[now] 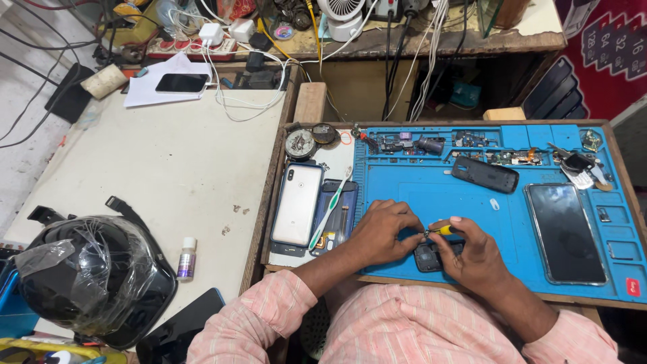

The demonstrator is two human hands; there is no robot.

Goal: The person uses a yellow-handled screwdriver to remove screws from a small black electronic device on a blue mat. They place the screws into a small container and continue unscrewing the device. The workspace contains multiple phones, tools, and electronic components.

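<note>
Both hands pinch: right hand (472,256) a yellow-handled screwdriver (441,230), left hand (384,232) seemingly its tip.

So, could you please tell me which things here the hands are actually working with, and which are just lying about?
In use:
- left hand steadying the work
- right hand gripping the yellow-handled screwdriver
- small dark device under both hands
- blue repair mat

Lying about:
- white phone
- toothbrush
- large dark phone
- black helmet
- small bottle
</note>
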